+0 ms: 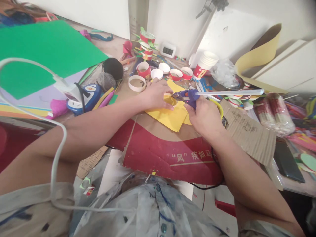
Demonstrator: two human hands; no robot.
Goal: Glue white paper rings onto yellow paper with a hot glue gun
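Observation:
My right hand [206, 115] is wrapped round the grip of a blue-purple hot glue gun [189, 94]. A long translucent glue stick [232, 92] juts from its back, and its nozzle points left towards my left hand. My left hand [158, 94] curves its fingers and thumb about a small yellowish ring [171, 100], partly hidden by the fingers, on top of yellow paper sheets [172, 119]. The glue gun's tip is close to the ring; whether they touch I cannot tell. Beneath the paper lies a red and brown cardboard sheet [158, 144].
Cut paper-cup rings [137, 83] and stacked paper cups [206, 64] stand behind my hands. Green paper [49, 52] lies at the left. A white cable [59, 144] crosses the left side. Corrugated cardboard [249, 131] and a phone [288, 161] are at the right.

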